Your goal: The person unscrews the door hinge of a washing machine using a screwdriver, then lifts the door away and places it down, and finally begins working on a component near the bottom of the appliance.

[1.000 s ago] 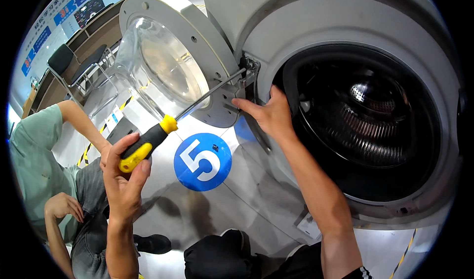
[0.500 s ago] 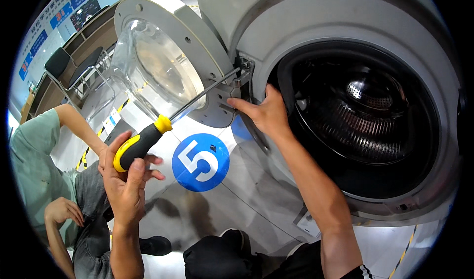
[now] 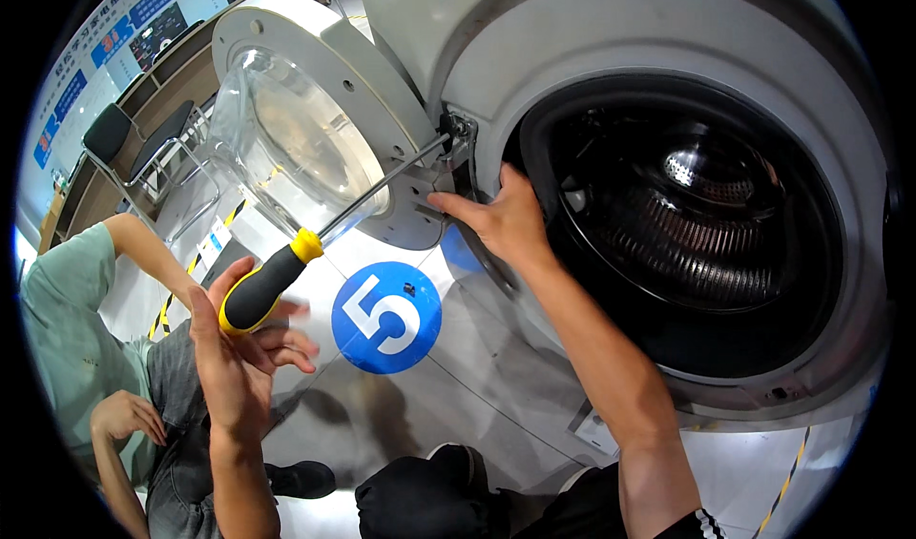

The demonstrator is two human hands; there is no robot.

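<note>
A front-loading washing machine [image 3: 477, 91] fills the right, its round door [image 3: 377, 110] swung out to the left. My left hand [image 3: 239, 358] loosely holds a black-and-yellow screwdriver [image 3: 267, 283], with the handle's end against the palm and several fingers spread. The long shaft slants up to the right, and its tip meets the metal door hinge [image 3: 458, 136]. My right hand [image 3: 510, 219] spans the gap below the hinge. Its thumb presses the door's edge, while the fingers bend at the rim of the drum opening, partly hidden.
Close on the left sits a person in a green shirt [image 3: 81, 320], a forearm reaching behind my left hand. A black chair [image 3: 134, 143] and a long desk [image 3: 157, 72] stand farther back. A blue round floor sticker [image 3: 386, 317] lies below the door. The dark drum [image 3: 706, 224] stands open.
My left hand's fingers have loosened and spread around the screwdriver handle, its thumb lifting off. The screwdriver tip stays at the hinge. My right hand keeps its place on the door edge.
</note>
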